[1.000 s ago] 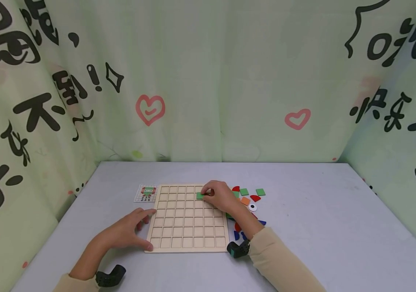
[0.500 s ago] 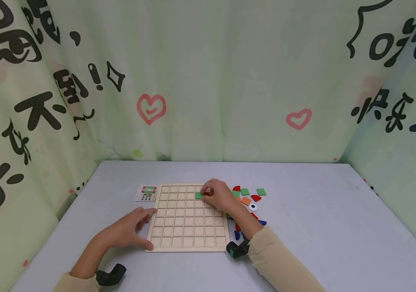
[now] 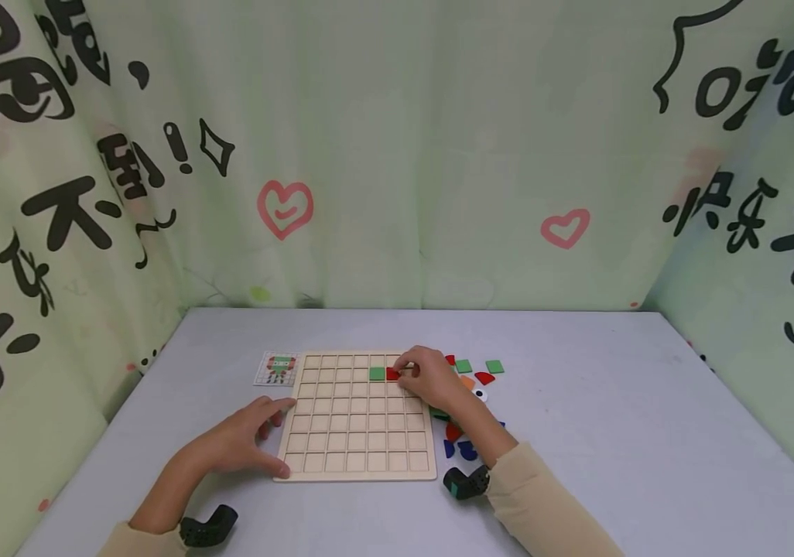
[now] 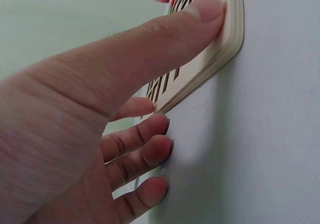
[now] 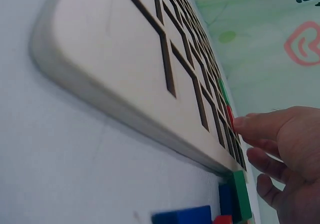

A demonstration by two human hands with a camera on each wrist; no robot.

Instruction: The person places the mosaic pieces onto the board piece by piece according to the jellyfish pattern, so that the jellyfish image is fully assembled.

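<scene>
A wooden grid board [image 3: 357,475] lies on the table with rows of square recesses. My left hand [image 3: 240,437] rests at its left side, the thumb on the near left corner and the other fingers spread along the edge; in the left wrist view the thumb [image 4: 165,44] lies on the rim. On the board's far right part is a green square tile [image 3: 377,374]. Beside it sits a red piece [image 3: 392,374], with the fingertips of my right hand [image 3: 432,377] pinching its right edge. The red piece's full shape is partly covered by the fingers.
A small printed picture card [image 3: 275,369] lies left of the board. Loose pieces lie right of it: green squares [image 3: 494,366], red wedges [image 3: 484,378], blue pieces [image 3: 467,450] and a white ring-like eye piece [image 3: 480,394]. A patterned curtain [image 3: 369,155] stands behind the table.
My right hand has shifted slightly to the right, so more of the red piece shows beside the green tile. My left hand has stayed at the board's edge.
</scene>
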